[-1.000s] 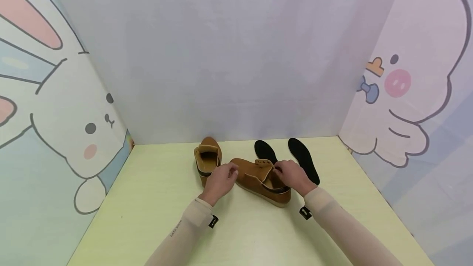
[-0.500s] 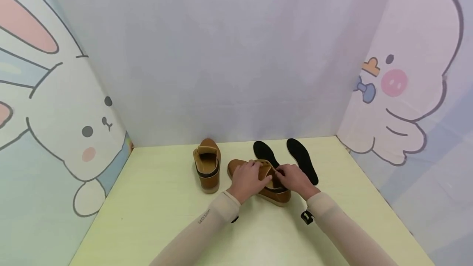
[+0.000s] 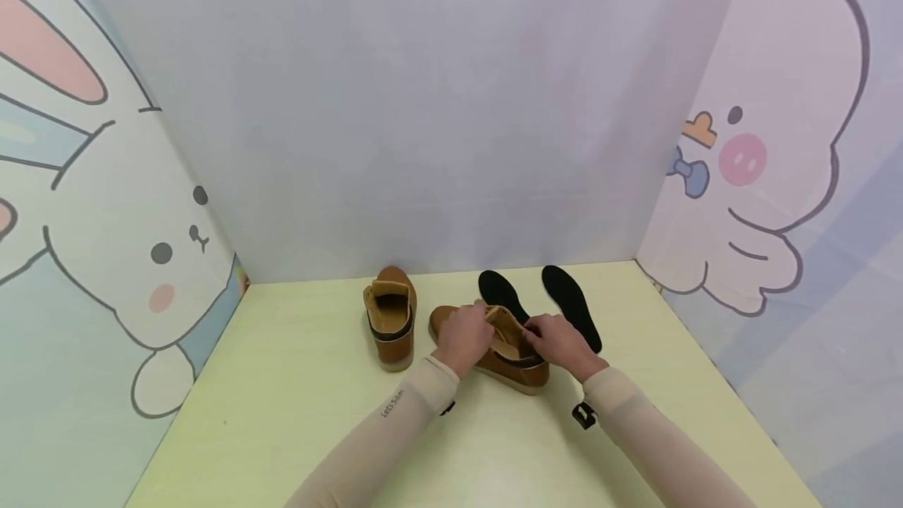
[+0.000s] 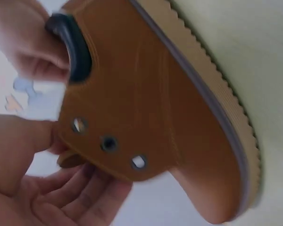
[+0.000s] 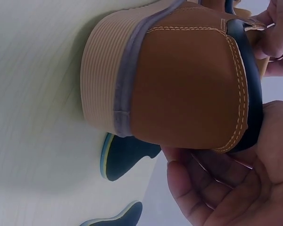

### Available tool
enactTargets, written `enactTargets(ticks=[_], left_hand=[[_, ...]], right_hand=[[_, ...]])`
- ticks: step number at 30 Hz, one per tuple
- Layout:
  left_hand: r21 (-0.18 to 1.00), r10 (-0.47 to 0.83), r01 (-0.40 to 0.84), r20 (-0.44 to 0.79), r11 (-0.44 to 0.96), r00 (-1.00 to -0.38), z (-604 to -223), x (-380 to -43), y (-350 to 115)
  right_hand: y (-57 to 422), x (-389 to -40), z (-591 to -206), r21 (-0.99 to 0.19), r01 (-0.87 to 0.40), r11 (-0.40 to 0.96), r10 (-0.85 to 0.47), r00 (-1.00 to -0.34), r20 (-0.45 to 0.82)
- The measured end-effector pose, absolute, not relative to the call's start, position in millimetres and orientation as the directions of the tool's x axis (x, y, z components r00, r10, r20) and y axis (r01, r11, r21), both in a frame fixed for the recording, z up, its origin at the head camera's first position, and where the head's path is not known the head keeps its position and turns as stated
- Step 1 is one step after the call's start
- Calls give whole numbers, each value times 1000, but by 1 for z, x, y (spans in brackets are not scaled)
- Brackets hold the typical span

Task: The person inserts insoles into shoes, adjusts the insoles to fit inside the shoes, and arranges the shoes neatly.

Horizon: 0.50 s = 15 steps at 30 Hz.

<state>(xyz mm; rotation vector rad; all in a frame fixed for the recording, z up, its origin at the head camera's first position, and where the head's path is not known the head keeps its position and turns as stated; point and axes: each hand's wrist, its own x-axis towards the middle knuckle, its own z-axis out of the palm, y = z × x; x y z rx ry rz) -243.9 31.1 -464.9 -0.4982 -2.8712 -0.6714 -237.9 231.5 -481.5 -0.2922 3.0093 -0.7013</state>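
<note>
While the left hand [image 3: 464, 339] pinches the eyeleted flap [image 4: 94, 153] of a brown, leather-look, pale-soled shoe [image 3: 524, 377], the right hand [image 3: 560, 342] pinches its dark-padded collar [image 5: 253, 89]; the shoe lies between them, toe leftward, and two flat black insoles [image 3: 573, 302] lie beyond, towards the pale yellow table's far edge [image 3: 451, 276].

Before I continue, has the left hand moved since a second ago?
Yes, rightward in the head view: the left hand then overlapped the shoe on the left; now it is clear of that and grips the other shoe.
</note>
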Motion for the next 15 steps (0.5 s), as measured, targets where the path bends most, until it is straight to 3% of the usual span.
enactTargets(ticks=[5,15], left_hand=[[553,217,349,292,756,-932,-470,-258,14],[595,172,262,205,760,-964,-484,-275,-8]], right_hand=[[234,-236,-480,-418,-184,890,-197,-980,14],[231,-235,-479,-387,-225,894,-226,-973,43]])
